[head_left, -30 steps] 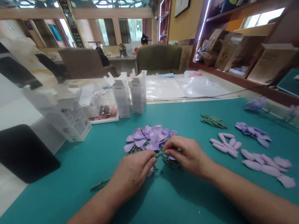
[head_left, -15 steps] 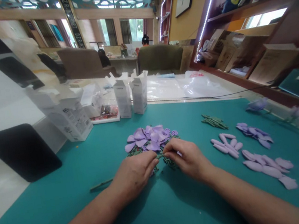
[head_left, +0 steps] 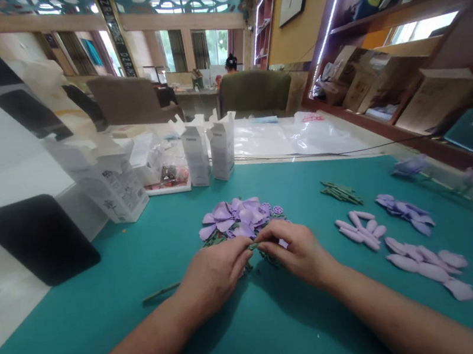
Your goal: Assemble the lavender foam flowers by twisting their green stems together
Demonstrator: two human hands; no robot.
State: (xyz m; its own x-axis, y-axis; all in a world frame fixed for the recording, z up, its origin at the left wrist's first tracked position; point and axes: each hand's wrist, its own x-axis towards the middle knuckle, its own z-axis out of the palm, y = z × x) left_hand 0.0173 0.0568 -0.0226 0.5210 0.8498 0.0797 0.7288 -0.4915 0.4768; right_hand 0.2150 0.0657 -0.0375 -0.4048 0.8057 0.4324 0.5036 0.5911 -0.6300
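My left hand (head_left: 218, 271) and my right hand (head_left: 295, 249) meet above the mat with their fingertips pinched. Between them is a thin green stem piece (head_left: 253, 246), gripped from both sides; most of it is hidden by the fingers. Just behind the fingertips lies a pile of purple petals (head_left: 242, 215) over small green parts, with a purple wheel-shaped piece (head_left: 277, 210) at its right. A longer green stem (head_left: 160, 294) pokes out to the left, past my left wrist; its other end is hidden behind the hand.
On the teal mat (head_left: 262, 340), to the right, lie green sticks (head_left: 340, 192), pale lilac oval pieces (head_left: 360, 229), darker petals (head_left: 404, 213) and lighter petals (head_left: 430, 266). White boxes (head_left: 221, 146) stand along the back. A black tablet-like panel (head_left: 38, 241) leans at the left.
My fingertips have drawn slightly closer together around the green piece. The whole view has shifted a little; the piles lie as before.
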